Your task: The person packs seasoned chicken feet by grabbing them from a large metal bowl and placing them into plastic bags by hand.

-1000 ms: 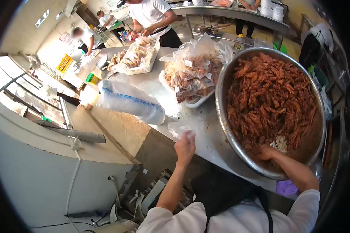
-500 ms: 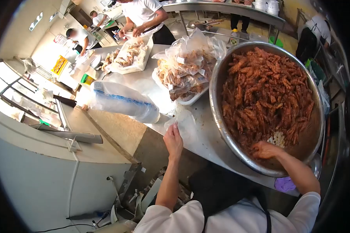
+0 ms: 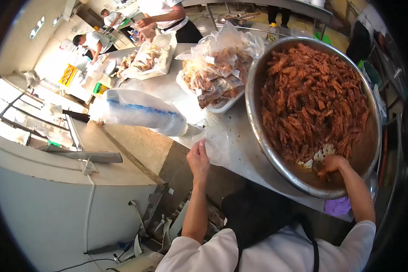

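Note:
My left hand (image 3: 198, 161) pinches the edge of a clear plastic bag (image 3: 216, 144) over the front edge of the steel table. A big round metal bowl (image 3: 254, 115) stands to the right, heaped with reddish-brown, sauce-coated chicken feet (image 3: 313, 99). Inside its near side, my right hand (image 3: 332, 165) reaches down with curled fingers; its fingertips are hidden, and what they hold cannot be made out. A pale, speckled patch shows beside those fingers.
Left of the bowl, a white tub (image 3: 222, 106) holds several filled clear bags (image 3: 224, 68). A long plastic-wrapped stack (image 3: 143, 112) lies near the left hand. Beyond are a white crate (image 3: 167, 59) and a person (image 3: 165, 16). A purple cloth (image 3: 337, 206) lies beneath the bowl's near rim.
My right hand has moved right along the bowl's near side. The left hand has shifted slightly left, still pinching the bag, which is more spread out. The person across the table has raised their hands.

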`<state>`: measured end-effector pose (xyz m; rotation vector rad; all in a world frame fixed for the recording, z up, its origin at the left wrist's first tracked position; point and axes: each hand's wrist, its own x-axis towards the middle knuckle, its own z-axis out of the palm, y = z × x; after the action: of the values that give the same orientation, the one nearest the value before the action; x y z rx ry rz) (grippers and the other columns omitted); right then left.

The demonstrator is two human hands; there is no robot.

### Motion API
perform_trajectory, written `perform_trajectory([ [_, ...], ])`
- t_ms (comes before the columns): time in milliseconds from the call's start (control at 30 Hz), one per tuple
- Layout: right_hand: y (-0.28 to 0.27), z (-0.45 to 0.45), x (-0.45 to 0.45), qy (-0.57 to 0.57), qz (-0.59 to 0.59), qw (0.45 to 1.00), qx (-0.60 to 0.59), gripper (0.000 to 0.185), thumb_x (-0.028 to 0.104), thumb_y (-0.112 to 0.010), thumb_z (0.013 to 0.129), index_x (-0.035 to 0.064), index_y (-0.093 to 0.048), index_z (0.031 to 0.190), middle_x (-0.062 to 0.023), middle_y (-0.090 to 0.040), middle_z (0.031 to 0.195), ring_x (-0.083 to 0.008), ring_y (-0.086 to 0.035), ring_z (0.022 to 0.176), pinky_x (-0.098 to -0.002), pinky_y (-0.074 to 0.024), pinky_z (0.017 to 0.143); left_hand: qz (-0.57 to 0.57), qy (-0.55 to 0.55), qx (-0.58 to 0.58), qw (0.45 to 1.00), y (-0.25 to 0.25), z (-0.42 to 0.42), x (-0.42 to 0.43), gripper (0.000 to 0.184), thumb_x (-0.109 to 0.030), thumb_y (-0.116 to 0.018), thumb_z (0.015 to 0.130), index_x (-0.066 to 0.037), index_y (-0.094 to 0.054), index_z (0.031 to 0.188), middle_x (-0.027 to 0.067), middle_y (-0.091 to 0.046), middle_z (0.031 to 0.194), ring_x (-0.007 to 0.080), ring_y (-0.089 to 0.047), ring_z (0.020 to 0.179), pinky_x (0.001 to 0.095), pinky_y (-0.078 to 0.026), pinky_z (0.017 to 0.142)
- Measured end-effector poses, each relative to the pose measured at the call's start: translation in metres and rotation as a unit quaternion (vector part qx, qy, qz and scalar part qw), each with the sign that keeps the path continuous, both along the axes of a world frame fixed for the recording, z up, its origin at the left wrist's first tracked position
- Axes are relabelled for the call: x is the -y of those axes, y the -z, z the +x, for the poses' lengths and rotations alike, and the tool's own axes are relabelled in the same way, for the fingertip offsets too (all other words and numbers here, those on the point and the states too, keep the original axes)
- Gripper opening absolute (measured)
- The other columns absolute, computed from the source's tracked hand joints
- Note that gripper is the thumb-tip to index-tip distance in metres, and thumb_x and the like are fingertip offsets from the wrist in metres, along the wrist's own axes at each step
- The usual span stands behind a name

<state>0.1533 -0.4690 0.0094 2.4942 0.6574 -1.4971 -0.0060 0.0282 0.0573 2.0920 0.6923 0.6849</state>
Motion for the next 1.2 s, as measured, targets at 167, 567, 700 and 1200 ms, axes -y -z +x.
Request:
perform_trajectory([
  [167,0.028,0.01,0.048,-0.057,0.135,0.984,0.101,0.034,0.034,-0.069,0.077,0.0059,-0.068,0.095,-0.013,-0.067,0.081,-0.0239,-0.062,0.07,-0.0398,-0.0492,0.065,0.015,0.038,0.031,0.999,0.029,-0.013,-0.016,0.029,-0.016,-0.045,0.097,0.002,-0.061,0.113,0.0165,-0.065,0.106,0.0199,-0.06,0.097,0.0327,-0.046,0.086],
  [567,0.001,-0.029,-0.049,0.217,0.004,0.968,0.123,0.076,0.043,-0.063,0.081,-0.0054,-0.036,0.133,-0.0233,-0.055,0.121,-0.0342,-0.054,0.113,-0.0408,-0.0451,0.094,-0.004,0.016,-0.084,0.996,0.006,-0.011,0.02,0.041,-0.031,-0.042,0.099,0.002,-0.063,0.111,0.0124,-0.066,0.105,0.0189,-0.059,0.093,0.0311,-0.046,0.079],
  [700,0.013,-0.041,-0.064,0.056,0.086,0.992,0.079,0.042,0.036,-0.059,0.082,0.0041,-0.062,0.109,-0.0222,-0.065,0.097,-0.0367,-0.062,0.094,-0.0442,-0.0496,0.08,-0.015,0.017,-0.071,0.997,-0.004,-0.004,0.026,0.04,-0.031,-0.042,0.099,0.0,-0.063,0.113,0.0122,-0.066,0.107,0.0195,-0.059,0.094,0.0314,-0.046,0.079],
  [1200,-0.164,-0.016,-0.214,0.267,0.409,0.859,-0.153,0.046,0.039,-0.059,0.088,0.0036,-0.055,0.118,-0.0096,-0.062,0.1,-0.017,-0.059,0.084,-0.0278,-0.049,0.077,0.016,0.01,-0.019,1.0,-0.008,0.007,0.013,0.033,-0.022,-0.044,0.098,0.001,-0.062,0.114,0.0162,-0.068,0.094,0.0187,-0.063,0.081,0.0312,-0.048,0.071],
])
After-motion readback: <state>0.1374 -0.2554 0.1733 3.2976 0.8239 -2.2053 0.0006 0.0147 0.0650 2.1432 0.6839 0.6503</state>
